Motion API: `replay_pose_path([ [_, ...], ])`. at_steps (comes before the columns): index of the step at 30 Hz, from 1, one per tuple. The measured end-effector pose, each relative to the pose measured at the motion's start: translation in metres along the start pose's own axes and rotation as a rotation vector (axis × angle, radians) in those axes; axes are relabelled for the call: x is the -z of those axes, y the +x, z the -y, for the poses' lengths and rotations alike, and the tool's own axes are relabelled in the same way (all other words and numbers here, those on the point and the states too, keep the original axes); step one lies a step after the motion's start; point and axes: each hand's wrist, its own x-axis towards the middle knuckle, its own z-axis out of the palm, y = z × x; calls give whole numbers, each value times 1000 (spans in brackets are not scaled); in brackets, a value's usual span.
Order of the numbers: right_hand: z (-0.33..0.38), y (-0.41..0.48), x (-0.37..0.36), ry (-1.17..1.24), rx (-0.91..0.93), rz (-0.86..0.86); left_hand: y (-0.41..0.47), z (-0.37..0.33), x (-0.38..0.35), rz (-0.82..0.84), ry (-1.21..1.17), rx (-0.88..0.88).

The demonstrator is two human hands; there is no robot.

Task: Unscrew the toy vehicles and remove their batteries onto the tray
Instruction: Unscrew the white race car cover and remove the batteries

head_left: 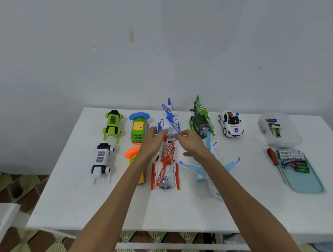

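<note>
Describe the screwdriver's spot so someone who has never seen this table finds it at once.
On the white table, look to the right side, where a pale blue oblong tray holds green and black batteries. The red-handled screwdriver lies flat alongside that tray's left edge. It is the only long, thin tool there, unlike the stubby batteries.

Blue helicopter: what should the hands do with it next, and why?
Probably lift the blue helicopter and flip it over. Both the left hand and right hand are on it, it stands upright, and no screw shows on top. The screwdriver lies beside the tray.
</note>
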Motion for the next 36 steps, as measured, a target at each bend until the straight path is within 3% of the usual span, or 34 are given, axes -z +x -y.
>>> replay_pose_path([
  [4,19,23,5,91,10,-99,35,-15,3,4,-3,55],
  [9,31,49,-2,-48,3,-2,61,-17,-3,70,-20,137],
  [14,23,68,-19,49,-123,92,72,-6,-9,172,-244,238],
  [18,18,71,-25,47,-85,41,95,10,-6,148,-262,249],
  [25,35,69,-3,322,8,-53,102,-27,8,66,-437,146],
  [31,46,57,49,702,10,-2,99,-53,-5,-7,-484,-115],
  [36,22,33,83,944,42,121,78,-61,-42,287,-498,60],
])
